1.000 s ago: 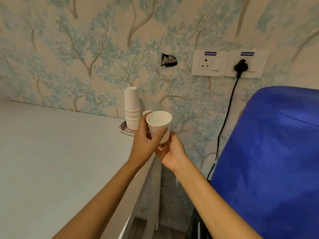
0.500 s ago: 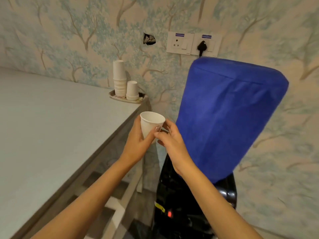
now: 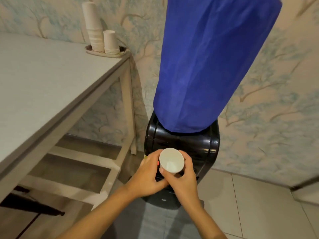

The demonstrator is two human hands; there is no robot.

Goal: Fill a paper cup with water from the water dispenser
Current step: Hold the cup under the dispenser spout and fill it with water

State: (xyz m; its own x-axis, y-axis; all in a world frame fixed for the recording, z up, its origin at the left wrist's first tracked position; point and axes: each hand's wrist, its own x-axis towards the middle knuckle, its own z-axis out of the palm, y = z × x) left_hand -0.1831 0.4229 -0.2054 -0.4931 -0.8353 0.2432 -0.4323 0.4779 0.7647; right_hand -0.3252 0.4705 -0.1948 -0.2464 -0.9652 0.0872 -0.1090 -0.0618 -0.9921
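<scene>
A white paper cup (image 3: 171, 160) is held upright with its mouth open toward me; it looks empty. My left hand (image 3: 148, 173) wraps its left side and my right hand (image 3: 183, 179) wraps its right side and front. The cup is low, right in front of the black water dispenser (image 3: 183, 144), whose bottle wears a blue cloth cover (image 3: 212, 62). My hands hide the taps.
A pale table (image 3: 43, 80) stands to the left, with crossbars below. On its far corner a small tray (image 3: 105, 52) carries stacks of paper cups (image 3: 94, 26). Patterned wallpaper is behind; grey floor tiles (image 3: 250, 204) lie to the right.
My view has tilted down and both hands have lowered the cup from chest height, near the blue cover, to the front of the dispenser's black body.
</scene>
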